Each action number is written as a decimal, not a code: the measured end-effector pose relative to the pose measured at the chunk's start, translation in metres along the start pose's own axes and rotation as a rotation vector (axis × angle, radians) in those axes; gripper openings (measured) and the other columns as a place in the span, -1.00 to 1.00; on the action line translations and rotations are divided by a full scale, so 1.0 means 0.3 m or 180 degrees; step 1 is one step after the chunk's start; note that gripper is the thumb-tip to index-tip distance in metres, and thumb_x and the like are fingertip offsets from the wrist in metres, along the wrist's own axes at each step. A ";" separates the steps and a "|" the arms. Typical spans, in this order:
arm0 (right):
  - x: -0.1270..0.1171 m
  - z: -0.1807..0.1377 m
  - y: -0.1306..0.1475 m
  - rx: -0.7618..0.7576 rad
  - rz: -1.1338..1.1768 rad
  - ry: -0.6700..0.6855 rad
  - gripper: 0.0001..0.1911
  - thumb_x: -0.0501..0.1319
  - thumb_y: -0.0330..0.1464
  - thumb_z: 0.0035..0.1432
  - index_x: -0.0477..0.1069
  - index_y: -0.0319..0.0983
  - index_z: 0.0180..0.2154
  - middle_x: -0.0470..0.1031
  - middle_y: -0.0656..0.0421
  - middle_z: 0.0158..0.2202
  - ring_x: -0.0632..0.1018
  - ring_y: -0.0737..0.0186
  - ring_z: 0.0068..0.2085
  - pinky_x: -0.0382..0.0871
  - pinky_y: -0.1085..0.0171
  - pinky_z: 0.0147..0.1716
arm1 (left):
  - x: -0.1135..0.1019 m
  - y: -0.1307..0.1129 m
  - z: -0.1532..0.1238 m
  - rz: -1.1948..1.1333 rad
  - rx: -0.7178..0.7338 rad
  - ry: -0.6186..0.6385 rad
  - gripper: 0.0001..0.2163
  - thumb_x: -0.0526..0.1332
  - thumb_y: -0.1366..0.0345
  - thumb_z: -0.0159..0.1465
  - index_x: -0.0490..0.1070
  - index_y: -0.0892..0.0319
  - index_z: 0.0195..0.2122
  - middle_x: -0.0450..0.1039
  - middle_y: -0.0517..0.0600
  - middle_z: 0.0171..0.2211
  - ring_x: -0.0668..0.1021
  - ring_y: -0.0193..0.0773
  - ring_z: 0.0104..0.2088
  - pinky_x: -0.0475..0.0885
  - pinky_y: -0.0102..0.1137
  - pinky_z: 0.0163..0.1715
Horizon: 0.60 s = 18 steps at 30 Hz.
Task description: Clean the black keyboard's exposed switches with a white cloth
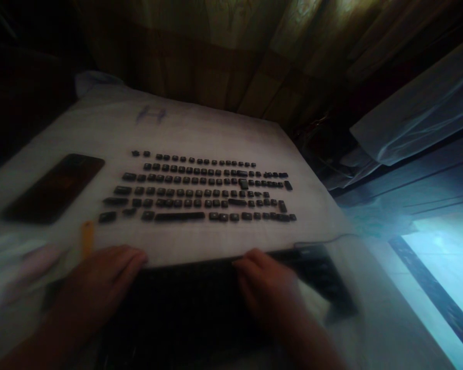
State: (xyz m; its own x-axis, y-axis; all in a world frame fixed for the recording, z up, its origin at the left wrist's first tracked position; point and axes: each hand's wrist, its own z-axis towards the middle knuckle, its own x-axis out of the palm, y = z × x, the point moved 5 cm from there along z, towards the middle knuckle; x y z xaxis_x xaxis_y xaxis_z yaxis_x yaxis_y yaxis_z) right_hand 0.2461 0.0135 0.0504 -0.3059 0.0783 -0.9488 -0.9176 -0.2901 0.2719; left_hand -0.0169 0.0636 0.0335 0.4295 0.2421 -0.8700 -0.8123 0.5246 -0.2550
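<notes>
A black keyboard (200,303) lies along the front of the table, its surface too dark to make out in detail. On its left part rests my left hand (104,272), closed around the far edge with fingers together. My right hand (270,282) is curled over the keyboard right of the middle, fingertips at the far edge. A pale piece, apparently cloth or paper (316,303), sticks out from under the right hand. Beyond the keyboard, loose black keycaps (195,181) lie in several rows, with the long spacebar (179,217) in the nearest row.
A dark smartphone (56,187) lies on the left of the white-covered table (216,126). A yellow strip-like tool (87,239) pokes out beyond my left hand. Blurred white material (7,267) is at the left edge. A cable (327,240) runs behind the keyboard. Curtains (200,56) hang behind.
</notes>
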 end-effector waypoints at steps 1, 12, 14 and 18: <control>0.000 0.003 0.002 -0.0022 -0.0027 0.0013 -0.78 0.13 -0.58 0.05 0.49 -0.21 -0.39 0.50 0.16 -0.40 0.50 0.26 -0.48 0.24 0.33 -0.51 | 0.001 0.001 0.000 -0.0005 -0.0002 0.0017 -0.48 -0.13 0.07 0.42 0.54 0.13 -0.46 0.62 -0.02 -0.50 0.65 -0.21 -0.51 0.50 -0.37 -0.52; -0.009 0.019 0.005 -0.0186 -0.0021 0.0155 -0.77 0.12 -0.62 0.01 0.47 -0.22 -0.43 0.46 0.18 -0.45 0.44 0.31 -0.54 0.19 0.34 -0.56 | 0.000 0.004 0.010 -0.0081 -0.0141 0.0038 -0.48 -0.13 0.02 0.39 0.55 0.05 -0.47 0.65 -0.06 -0.47 0.66 -0.20 -0.48 0.53 -0.34 -0.47; -0.003 0.013 -0.011 0.0003 0.0313 0.0024 -0.77 0.11 -0.59 0.09 0.50 -0.23 -0.35 0.49 0.15 -0.39 0.50 0.29 -0.49 0.29 0.35 -0.49 | -0.002 0.000 0.010 -0.0064 -0.0091 -0.0011 -0.49 -0.12 0.04 0.39 0.55 0.07 -0.46 0.65 -0.04 -0.48 0.66 -0.19 -0.48 0.53 -0.33 -0.48; 0.005 -0.001 -0.041 0.0289 0.0976 -0.0309 -0.81 0.11 -0.53 0.17 0.49 -0.23 -0.33 0.53 0.14 -0.38 0.57 0.24 -0.37 0.41 0.33 -0.36 | -0.004 -0.008 0.002 -0.0030 0.0031 -0.0076 -0.49 -0.12 0.06 0.41 0.55 0.10 -0.46 0.64 -0.03 -0.50 0.65 -0.19 -0.51 0.52 -0.33 -0.50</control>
State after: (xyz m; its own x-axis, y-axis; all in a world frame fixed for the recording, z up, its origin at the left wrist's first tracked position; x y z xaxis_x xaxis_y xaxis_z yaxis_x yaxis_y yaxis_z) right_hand 0.2570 0.0167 0.0456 -0.5901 0.0922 -0.8021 -0.7966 -0.2282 0.5598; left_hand -0.0152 0.0626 0.0354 0.4465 0.2563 -0.8573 -0.8043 0.5348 -0.2591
